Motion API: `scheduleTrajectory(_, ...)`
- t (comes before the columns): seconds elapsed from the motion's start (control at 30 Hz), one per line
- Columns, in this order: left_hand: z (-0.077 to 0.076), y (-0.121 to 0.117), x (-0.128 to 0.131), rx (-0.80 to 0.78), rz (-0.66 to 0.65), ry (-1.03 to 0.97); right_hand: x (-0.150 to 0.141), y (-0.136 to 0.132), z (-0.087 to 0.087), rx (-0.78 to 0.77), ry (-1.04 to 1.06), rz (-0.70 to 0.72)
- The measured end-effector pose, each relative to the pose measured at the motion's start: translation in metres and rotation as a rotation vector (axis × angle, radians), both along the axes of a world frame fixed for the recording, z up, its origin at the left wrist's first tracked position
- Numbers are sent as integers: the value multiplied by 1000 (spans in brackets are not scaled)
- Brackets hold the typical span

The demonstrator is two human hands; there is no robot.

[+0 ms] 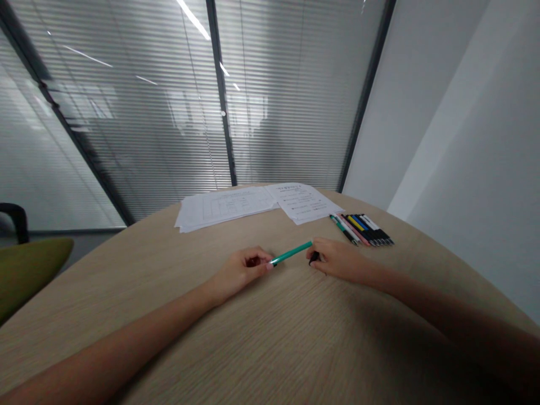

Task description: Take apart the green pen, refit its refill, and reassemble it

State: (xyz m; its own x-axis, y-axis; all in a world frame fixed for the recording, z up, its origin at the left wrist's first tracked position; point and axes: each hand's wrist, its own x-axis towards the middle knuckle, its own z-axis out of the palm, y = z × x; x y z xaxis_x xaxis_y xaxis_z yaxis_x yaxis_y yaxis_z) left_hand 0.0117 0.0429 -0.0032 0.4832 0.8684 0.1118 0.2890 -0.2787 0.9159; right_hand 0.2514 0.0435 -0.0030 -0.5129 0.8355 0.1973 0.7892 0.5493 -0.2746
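One green pen (292,253), long axis slanting up rightward, left hand's (248,267) fingers pinched on lower end, right hand's (333,259) curled at upper end, exact grip unclear.

Two hands (242,270), one held teal pen (292,253), one table (270,343), one pen row (361,228), one chair (31,267)

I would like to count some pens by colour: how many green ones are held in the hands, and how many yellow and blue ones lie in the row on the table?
Green pen, held: 1
Yellow pen: 1
Blue pen: 1
Total: 3
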Motion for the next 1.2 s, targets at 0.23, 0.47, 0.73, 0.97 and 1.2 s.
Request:
scheduleTrajectory(0.23,-5,4,-1,27,-41,20,-3,-5,5,-14,-41,-63)
scheduleTrajectory(0.47,0,1,0,54,-33,60,-3,-4,2,9,-74,-86)
scheduleTrajectory(0.73,6,-5,1,224,-74,128,0,-7,22,88,94,-122)
scheduleTrajectory(0.97,41,-12,0,589,-125,266,-16,-28,41,-388,555,-296)
scheduleTrajectory(1.2,61,-14,-9,752,-223,466,-20,-30,41,-367,465,-236)
